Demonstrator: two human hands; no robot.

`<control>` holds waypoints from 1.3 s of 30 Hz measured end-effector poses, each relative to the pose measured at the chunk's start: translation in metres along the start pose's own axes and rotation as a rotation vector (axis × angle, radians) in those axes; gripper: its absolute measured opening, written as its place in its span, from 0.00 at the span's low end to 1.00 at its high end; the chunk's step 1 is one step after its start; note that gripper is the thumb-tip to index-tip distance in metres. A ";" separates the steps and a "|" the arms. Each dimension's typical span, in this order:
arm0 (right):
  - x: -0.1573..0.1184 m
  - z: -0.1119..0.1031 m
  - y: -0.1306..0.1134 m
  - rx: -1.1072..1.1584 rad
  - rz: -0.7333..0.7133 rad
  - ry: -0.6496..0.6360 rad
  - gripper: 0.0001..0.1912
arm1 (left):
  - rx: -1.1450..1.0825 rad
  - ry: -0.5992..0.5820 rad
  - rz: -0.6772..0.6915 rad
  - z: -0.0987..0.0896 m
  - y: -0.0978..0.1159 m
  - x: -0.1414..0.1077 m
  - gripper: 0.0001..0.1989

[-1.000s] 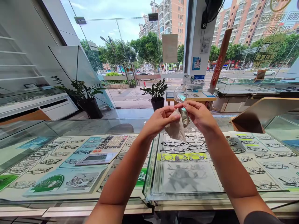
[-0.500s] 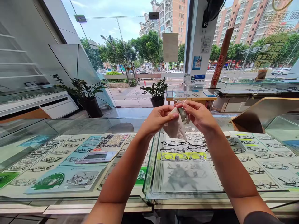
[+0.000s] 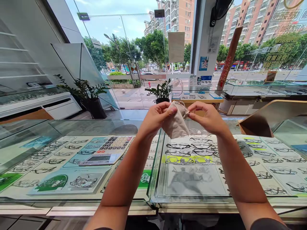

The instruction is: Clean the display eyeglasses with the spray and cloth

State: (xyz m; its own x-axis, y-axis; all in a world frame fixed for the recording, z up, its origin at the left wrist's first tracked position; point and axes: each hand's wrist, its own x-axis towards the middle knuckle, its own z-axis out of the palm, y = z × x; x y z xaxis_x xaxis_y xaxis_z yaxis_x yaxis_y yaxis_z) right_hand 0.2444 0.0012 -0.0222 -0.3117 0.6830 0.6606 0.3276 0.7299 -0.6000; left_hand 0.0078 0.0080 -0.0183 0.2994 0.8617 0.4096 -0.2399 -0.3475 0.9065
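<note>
A small beige drawstring pouch (image 3: 176, 124) hangs tilted above the glass counter. My left hand (image 3: 159, 116) is closed on its upper left side, with the thumb pressed flat on the cloth. On the right, my right hand (image 3: 207, 116) pinches the knotted end of the drawstring (image 3: 187, 113) between thumb and fingertips. The cord loops over the gathered top of the pouch. What the pouch holds, if anything, is hidden. Beneath both hands, rows of eyeglasses (image 3: 177, 146) lie inside the counter.
A calculator (image 3: 105, 151) rests on the glass counter (image 3: 153, 179) to the left. A wood-edged board (image 3: 271, 115) stands at the right. Behind the counter are potted plants (image 3: 93, 99), a round mirror (image 3: 181, 88) and a low display table (image 3: 203, 100).
My right hand has moved right, away from my left hand, drawing out the cord. The pouch has turned and now shows more of its face.
</note>
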 end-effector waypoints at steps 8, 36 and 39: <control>0.007 0.001 0.020 -0.578 -0.177 0.213 0.08 | 0.006 0.076 0.069 -0.001 -0.003 0.003 0.22; 0.015 0.009 0.034 0.178 0.143 0.331 0.11 | 0.134 0.077 0.154 0.007 -0.008 -0.001 0.23; 0.011 0.008 0.016 0.340 0.140 0.200 0.13 | 0.204 0.051 0.128 0.009 -0.011 -0.002 0.23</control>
State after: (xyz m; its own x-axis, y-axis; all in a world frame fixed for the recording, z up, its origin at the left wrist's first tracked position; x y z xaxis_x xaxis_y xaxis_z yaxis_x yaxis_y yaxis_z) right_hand 0.2389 0.0208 -0.0285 -0.0947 0.7817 0.6164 0.0315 0.6212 -0.7830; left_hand 0.0176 0.0066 -0.0282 0.2300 0.8215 0.5217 -0.0804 -0.5182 0.8515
